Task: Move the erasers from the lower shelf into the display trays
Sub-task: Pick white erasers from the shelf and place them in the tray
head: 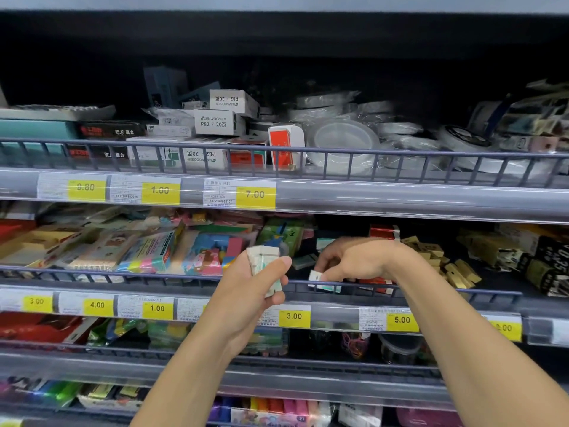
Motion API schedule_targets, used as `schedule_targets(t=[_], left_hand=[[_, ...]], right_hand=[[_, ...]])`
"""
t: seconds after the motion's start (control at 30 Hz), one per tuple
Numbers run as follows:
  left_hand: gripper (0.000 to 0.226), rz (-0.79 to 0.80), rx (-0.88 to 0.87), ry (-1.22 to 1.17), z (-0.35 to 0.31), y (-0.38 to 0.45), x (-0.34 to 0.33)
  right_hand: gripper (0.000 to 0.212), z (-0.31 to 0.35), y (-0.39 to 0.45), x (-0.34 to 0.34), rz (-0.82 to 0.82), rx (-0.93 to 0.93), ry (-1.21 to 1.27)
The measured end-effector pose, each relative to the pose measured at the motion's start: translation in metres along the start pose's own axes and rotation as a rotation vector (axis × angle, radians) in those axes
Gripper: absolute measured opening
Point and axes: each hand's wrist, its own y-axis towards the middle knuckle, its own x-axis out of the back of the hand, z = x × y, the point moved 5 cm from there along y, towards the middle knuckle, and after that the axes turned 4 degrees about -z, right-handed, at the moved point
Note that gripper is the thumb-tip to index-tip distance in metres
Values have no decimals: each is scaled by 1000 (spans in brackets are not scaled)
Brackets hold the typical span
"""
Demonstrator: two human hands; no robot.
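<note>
My left hand (246, 285) is raised in front of the middle shelf and grips a small stack of white erasers in pale wrappers (264, 263), thumb across the front. My right hand (354, 260) reaches over the wire rail (123, 270) into the shelf and pinches a white eraser (317, 277) between fingertips, just above a teal and white eraser box (326, 287). Red eraser packs (374, 282) lie under my right wrist. More loose grey-green erasers (303, 261) lie on the dark shelf floor between my hands.
Colourful eraser packets (172, 251) crowd the shelf's left part. Gold-wrapped boxes (443, 260) are piled at the right. The upper shelf holds white boxes (218, 121) and tape rolls (345, 140). Yellow price tags (294, 316) line the rails. Lower shelves hold further stationery.
</note>
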Motion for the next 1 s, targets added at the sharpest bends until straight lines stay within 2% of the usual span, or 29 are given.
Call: schedule_targets(t=[0.13, 0.2, 0.3, 0.4, 0.5, 0.6, 0.7, 0.8, 0.9, 1.0], left_hand=[[29, -5, -20, -19, -4, -4, 8], [27, -6, -30, -24, -4, -10, 15], [25, 12, -26, -40, 3, -22, 29], [34, 19, 23, -41, 25, -40, 49], [44, -3, 131, -40, 65, -65, 76], [33, -37, 262, 14, 119, -98, 107], [31, -94, 397, 53, 178, -141, 138], [23, -181, 543, 63, 233, -190, 167], [18, -288, 663, 60, 274, -242, 190], [29, -439, 738, 58, 295, -286, 202]], right_hand=[[8, 5, -15, 3, -390, 47, 408], [12, 13, -33, -1, -527, 110, 652], [17, 25, -66, -20, -624, 197, 920], [15, 30, -91, -61, -646, 181, 1058], [18, 26, -105, -123, -585, 57, 1193], [19, 20, -116, -198, -476, -123, 1230], [11, 13, -130, -277, -379, -323, 1244], [14, 7, -145, -347, -274, -489, 1244], [9, 5, -160, -400, -139, -574, 1201], [8, 2, -172, -435, -15, -622, 1154]])
